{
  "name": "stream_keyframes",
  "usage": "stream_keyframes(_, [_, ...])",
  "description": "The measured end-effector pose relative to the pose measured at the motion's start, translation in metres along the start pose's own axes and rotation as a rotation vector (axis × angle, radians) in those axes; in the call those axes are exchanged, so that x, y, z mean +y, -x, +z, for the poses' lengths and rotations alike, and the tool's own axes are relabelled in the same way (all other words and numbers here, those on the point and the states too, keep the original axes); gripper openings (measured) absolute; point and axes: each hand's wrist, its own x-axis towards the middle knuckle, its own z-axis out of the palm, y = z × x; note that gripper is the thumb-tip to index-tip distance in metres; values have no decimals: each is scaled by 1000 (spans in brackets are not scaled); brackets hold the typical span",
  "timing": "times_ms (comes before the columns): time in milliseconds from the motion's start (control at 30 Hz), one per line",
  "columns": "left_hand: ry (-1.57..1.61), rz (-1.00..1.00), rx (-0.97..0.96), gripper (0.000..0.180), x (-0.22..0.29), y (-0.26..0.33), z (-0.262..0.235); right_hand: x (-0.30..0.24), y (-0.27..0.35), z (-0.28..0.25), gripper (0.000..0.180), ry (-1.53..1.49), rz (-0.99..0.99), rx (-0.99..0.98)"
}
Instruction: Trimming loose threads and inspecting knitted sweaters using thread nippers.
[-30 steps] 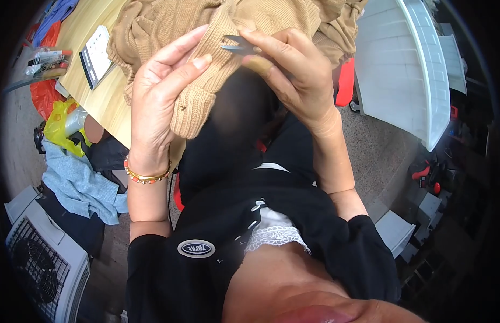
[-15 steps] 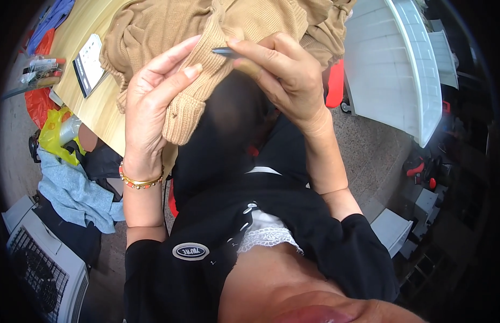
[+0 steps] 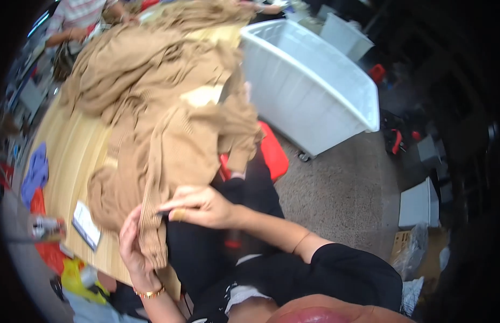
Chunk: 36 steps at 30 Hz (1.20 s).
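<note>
Tan knitted garments (image 3: 137,134) lie heaped over the table, and a ribbed band (image 3: 152,237) of one hangs over the near edge toward me. My left hand (image 3: 132,250) holds this band from its left side, the thumb hidden behind the knit. In my right hand (image 3: 204,207) a small dark pointed tool (image 3: 162,213) is pinched between thumb and fingers, its tip against the band. Most of the tool is hidden by my fingers, and the picture is slightly blurred there.
A white wheeled bin (image 3: 293,102) stands right of the wooden table (image 3: 64,151), near a red seat (image 3: 274,153). On the table's left lies a card (image 3: 87,229); a yellow bag (image 3: 80,280) is below it. Another person (image 3: 80,19) is at the far left.
The view has tilted up and turned, showing more of the table and the bin. Both hands now appear lower and further left, still on the ribbed knit with the tool against it.
</note>
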Motion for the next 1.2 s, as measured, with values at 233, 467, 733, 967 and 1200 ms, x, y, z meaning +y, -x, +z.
stream_keyframes(233, [62, -148, 32, 34, 0, -26, -13, -10, -1, 0, 32, 70, -145, -33])
stream_keyframes(467, [-23, -222, 124, 36, -4, -37, -6, -4, -4, 2, 34, 137, -205, -40])
stream_keyframes(733, [-81, -215, 39, 38, 1, -36, 10, -1, 0, 4, 34, 160, -249, -32])
stream_keyframes(967, [-239, -172, 115, 32, 5, -31, 28, -1, 8, 5, 34, 142, -197, -49])
stream_keyframes(1200, [-254, -204, 116, 25, 5, -28, 30, -6, 12, 8, 34, 130, -166, -44])
